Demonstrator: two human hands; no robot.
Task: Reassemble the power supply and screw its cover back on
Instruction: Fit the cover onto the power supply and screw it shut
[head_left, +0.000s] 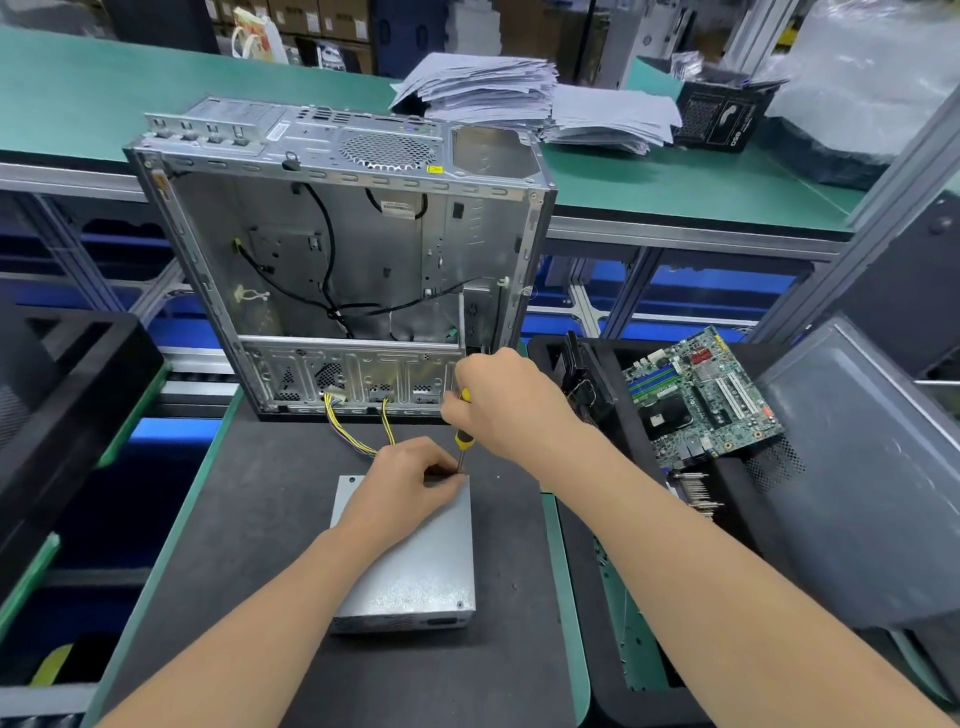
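**Driving the cover screw at the far-right corner**

The power supply lies flat on the dark worktop, just in front of the open computer case. Its yellow wires run back toward that case. The cover is on. A screw looks seated at the near-right corner, and the far-left corner seems to show a bare hole.

The screwdriver stands nearly upright with its tip at the far-right corner. Done well, this step means keeping the shaft square to the cover, pressing down before turning, and stopping once snug.

The left hand rests on the cover with its fingers curled in, pinching at the screwdriver's tip. Whether a screw sits between them is hidden. The right hand is wrapped tight around the yellow-and-black handle.
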